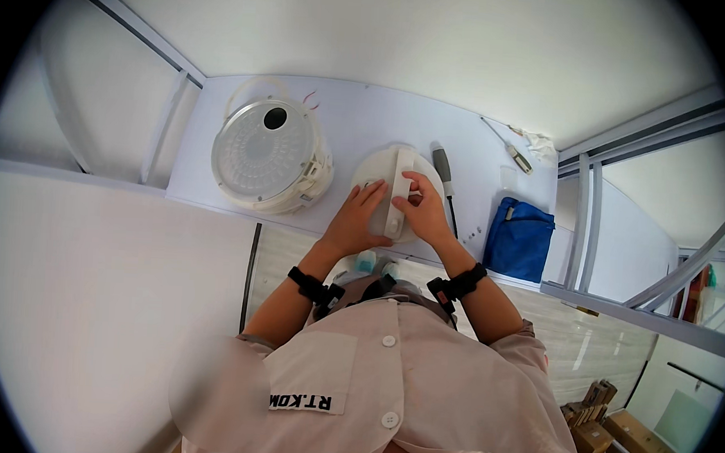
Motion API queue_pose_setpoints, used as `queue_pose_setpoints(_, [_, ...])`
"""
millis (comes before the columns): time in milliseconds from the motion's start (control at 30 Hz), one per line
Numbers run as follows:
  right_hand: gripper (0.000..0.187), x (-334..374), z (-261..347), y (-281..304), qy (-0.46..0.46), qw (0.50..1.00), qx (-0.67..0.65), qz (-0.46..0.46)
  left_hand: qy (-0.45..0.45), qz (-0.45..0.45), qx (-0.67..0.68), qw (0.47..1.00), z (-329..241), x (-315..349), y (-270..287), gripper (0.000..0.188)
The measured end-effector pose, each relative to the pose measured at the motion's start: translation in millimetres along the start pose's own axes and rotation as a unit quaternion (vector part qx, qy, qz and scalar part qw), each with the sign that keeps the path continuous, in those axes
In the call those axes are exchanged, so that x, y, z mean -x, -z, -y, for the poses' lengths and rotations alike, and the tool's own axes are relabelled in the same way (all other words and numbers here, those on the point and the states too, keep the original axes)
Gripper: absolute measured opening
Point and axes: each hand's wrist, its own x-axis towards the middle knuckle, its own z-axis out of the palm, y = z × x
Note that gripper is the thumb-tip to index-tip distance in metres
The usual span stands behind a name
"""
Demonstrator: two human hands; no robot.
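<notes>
A round white lid-like part [367, 168] lies on the table before me, with a long white bar [402, 167] running across it from far to near. My left hand [359, 220] rests on the left side of the round part, its fingers stretched out. At the bar's right side, my right hand [425, 213] has its thumb and bent index finger against the bar, the other fingers curled in. Just right of the part lies a screwdriver [441, 162] with a thick grey handle and a dark shaft pointing toward me. What is under my palms is hidden.
A round white appliance body [259, 160] with a clear top and a dark oval opening stands on the left, thin red wires behind it. On the right lie a blue pouch [519, 239], several tiny dark parts [473, 232], a second screwdriver [517, 158] and crumpled white plastic [539, 144].
</notes>
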Motion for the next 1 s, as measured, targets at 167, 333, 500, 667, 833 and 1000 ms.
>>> queue_pose_setpoints(167, [0.065, 8, 12, -5, 0.017, 1.000, 0.012, 0.006, 0.002, 0.000, -0.002, 1.000, -1, 0, -2, 0.121])
queue_pose_setpoints(333, [0.070, 10, 12, -5, 0.027, 1.000, 0.000, 0.008, 0.014, 0.020, 0.003, 1.000, -1, -2, 1, 0.123])
queue_pose_setpoints(500, [0.070, 6, -5, 2, 0.015, 1.000, 0.022, 0.013, 0.007, 0.024, -0.012, 1.000, -5, -1, 0, 0.120])
queue_pose_setpoints(667, [0.068, 7, 1, 4, 0.006, 0.997, 0.072, 0.010, 0.012, 0.003, 0.000, 1.000, 0, 1, -9, 0.118])
queue_pose_setpoints(833, [0.068, 8, 4, 4, -0.002, 0.998, 0.067, 0.007, 0.016, 0.009, 0.022, 1.000, -2, 0, -5, 0.116])
queue_pose_setpoints(1000, [0.069, 7, -3, 5, -0.009, 0.998, 0.066, 0.004, 0.005, 0.008, 0.014, 1.000, 0, 1, -6, 0.114])
